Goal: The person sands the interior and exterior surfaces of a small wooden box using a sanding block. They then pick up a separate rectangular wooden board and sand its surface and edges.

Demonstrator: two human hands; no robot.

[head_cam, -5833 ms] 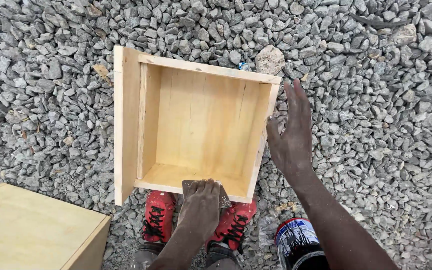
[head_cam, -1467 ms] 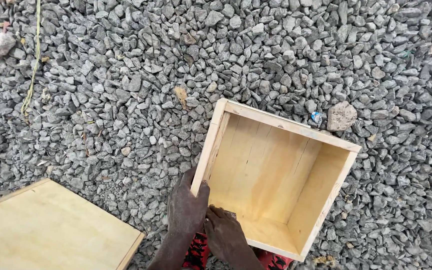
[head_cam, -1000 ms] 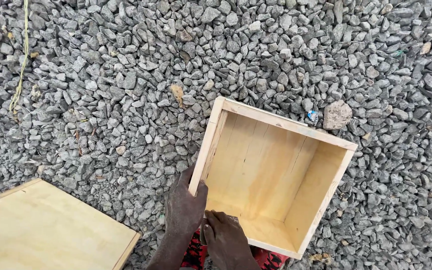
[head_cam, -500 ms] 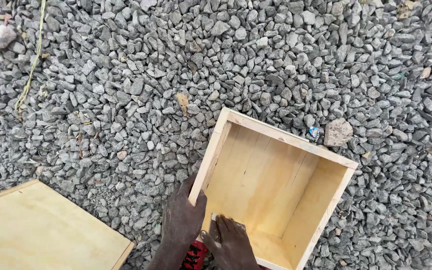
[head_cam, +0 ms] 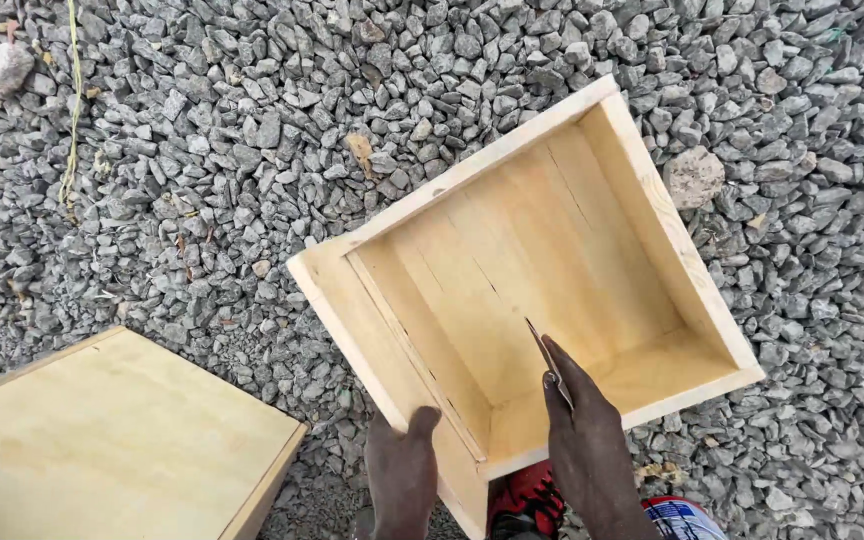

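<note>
Head view: your left hand (head_cam: 404,478) clamps the wooden box (head_cam: 527,285) rim; your right hand (head_cam: 584,440) pinches a thin blade (head_cam: 549,362) inside, 4 walls assembled, panel (head_cam: 112,440) leftward unattached.

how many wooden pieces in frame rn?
2. An open wooden box sits centre-right on the gravel, with the left hand on its near side wall and the right hand reaching inside. A flat wooden panel lies bottom left, cut off by the frame.
</note>
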